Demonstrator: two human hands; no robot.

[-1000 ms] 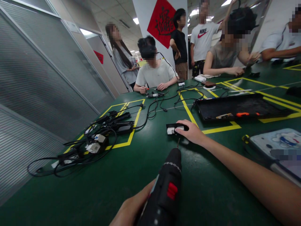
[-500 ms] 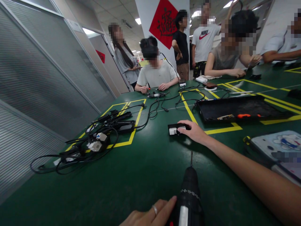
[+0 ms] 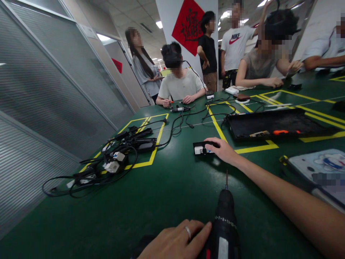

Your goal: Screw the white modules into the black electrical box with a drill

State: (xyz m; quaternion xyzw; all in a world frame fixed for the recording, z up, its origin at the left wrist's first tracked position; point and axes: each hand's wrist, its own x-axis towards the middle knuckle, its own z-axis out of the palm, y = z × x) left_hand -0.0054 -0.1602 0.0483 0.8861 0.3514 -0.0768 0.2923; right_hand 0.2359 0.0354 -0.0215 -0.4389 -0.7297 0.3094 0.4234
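Observation:
My left hand (image 3: 179, 239), a ring on one finger, is at the bottom edge, closed on a black power drill (image 3: 225, 221). Its fingers lie along the drill's left side, and the grip itself is mostly hidden under the hand. The drill's thin bit (image 3: 226, 180) points away from me. Farther forward, my right hand (image 3: 222, 149) holds a small black rectangular piece with a white part in it (image 3: 198, 150). The thumb and fingers pinch its right end and cover that side. The bit's tip is apart from this piece, nearer to me.
On the left lies a tangle of black cables and adapters (image 3: 111, 165) inside yellow tape (image 3: 159, 142). A long black tray (image 3: 269, 122) with an orange item (image 3: 280, 132) is at right. A patterned case (image 3: 318, 169) lies nearer. Several people sit or stand beyond the green table (image 3: 107, 219).
My left hand and the drill have shifted to the right and slightly forward. My right hand still holds the black piece in nearly the same place.

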